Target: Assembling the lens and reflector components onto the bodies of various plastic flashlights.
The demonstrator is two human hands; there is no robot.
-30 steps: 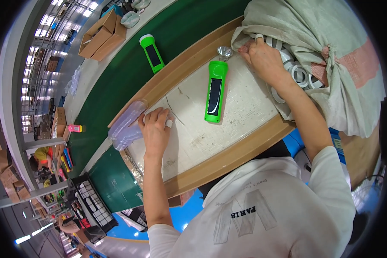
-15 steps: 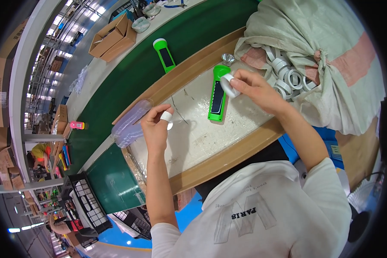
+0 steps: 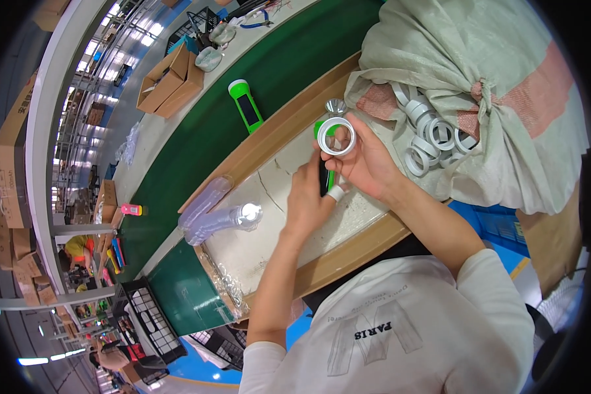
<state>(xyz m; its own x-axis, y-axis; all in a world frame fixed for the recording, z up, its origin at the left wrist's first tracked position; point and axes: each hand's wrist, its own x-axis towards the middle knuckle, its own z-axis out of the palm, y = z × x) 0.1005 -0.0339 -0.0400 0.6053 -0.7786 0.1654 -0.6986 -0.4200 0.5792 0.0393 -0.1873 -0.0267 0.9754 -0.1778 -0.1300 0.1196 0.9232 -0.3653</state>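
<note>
The right hand [image 3: 368, 164] pinches a white ring [image 3: 336, 136] at the head of the green flashlight [image 3: 326, 172], which the left hand [image 3: 308, 203] grips above the surface [image 3: 269, 249]. Fitting step; next, seating it squarely.

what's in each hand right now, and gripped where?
Right hand holds a white plastic ring by its rim. Left hand grips the green-and-black torch body around its middle; the exact grip is hidden.

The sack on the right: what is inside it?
White rings spill from the opening of the sack. The cloth covers everything deeper in it.
</note>
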